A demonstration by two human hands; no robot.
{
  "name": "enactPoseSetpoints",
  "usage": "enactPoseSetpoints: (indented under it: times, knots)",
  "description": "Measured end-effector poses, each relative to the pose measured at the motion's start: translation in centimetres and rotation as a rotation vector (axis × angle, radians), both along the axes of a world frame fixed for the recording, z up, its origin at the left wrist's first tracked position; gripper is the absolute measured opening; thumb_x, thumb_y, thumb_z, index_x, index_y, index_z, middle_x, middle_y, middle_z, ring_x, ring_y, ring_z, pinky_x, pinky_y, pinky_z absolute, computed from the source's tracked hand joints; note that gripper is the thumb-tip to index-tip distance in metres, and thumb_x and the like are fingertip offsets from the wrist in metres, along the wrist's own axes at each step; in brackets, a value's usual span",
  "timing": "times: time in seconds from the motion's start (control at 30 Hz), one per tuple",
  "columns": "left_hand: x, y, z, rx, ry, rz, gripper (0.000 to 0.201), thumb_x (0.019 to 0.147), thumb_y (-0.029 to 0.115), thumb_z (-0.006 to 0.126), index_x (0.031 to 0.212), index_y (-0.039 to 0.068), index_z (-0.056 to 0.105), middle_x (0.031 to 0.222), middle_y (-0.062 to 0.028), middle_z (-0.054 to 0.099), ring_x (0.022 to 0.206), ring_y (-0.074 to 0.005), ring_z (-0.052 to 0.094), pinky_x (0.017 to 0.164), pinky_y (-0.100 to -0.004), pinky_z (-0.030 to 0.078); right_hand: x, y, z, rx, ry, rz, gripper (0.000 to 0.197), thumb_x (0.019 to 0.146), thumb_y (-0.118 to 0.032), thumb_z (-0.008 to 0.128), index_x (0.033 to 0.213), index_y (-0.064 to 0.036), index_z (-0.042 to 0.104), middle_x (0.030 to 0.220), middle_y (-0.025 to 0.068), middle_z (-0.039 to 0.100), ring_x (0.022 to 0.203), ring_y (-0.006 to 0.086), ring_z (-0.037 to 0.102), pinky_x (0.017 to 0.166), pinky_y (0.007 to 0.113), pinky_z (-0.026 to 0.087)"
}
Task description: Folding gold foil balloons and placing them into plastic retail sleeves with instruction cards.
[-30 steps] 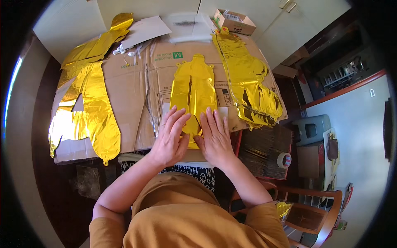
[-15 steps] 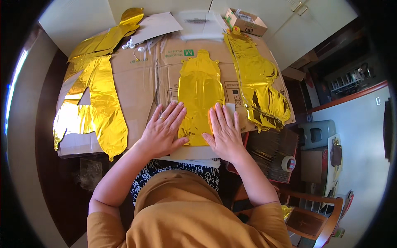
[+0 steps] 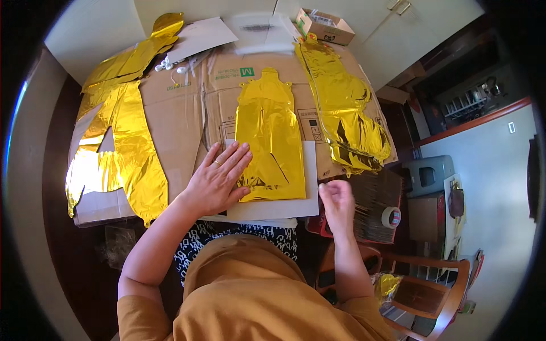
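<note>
Right hand (image 3: pixel 339 204) has moved off the gold foil (image 3: pixel 273 128), grip curled narrow; left hand (image 3: pixel 214 179) stays spread flat there.

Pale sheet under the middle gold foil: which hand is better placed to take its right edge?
The right hand, likely: it is half-curled beside that edge of the pale sheet, while the left hand spreads flat over the gold foil's left edge.
</note>
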State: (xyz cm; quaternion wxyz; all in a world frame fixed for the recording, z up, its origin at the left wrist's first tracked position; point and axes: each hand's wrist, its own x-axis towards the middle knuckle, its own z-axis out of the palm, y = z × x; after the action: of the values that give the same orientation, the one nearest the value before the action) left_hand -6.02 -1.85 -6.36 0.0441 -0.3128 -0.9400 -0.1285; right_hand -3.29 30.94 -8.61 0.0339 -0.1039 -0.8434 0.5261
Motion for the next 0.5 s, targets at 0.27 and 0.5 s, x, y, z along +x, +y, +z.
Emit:
enactPoseSetpoints:
  times: [0.27, 0.5]
  knots:
    - [2.3, 0.4, 0.6, 0.21, -0.034, 0.022, 0.074, 0.089, 0.032, 0.068, 0.15, 0.001, 0.039, 0.156, -0.0207, 0.038, 0.147, -0.0371, 0.033, 0.121, -0.0531, 0.023, 0.6, -2.2, -1.0, -0.697, -0.319, 0.294, 0.035, 0.093, -0.022, 0.074, 0.119, 0.0003, 0.067, 0.11, 0.0054, 0.072, 0.097, 0.0108, 0.065, 0.09, 0.028, 0.05]
    - [8.0, -0.7, 0.9, 1.324, -0.489, 0.499, 0.067, 0.093, 0.016, 0.073, 0.146, 0.004, 0.033, 0.13, -0.0126, 0.057, 0.119, -0.0186, 0.058, 0.103, -0.0351, 0.046, 4.5, -3.3, 1.1, -0.776, -0.358, 0.429, 0.028, 0.095, -0.019, 0.072, 0.118, -0.0027, 0.069, 0.108, 0.0027, 0.072, 0.097, 0.0095, 0.063, 0.09, 0.027, 0.05]
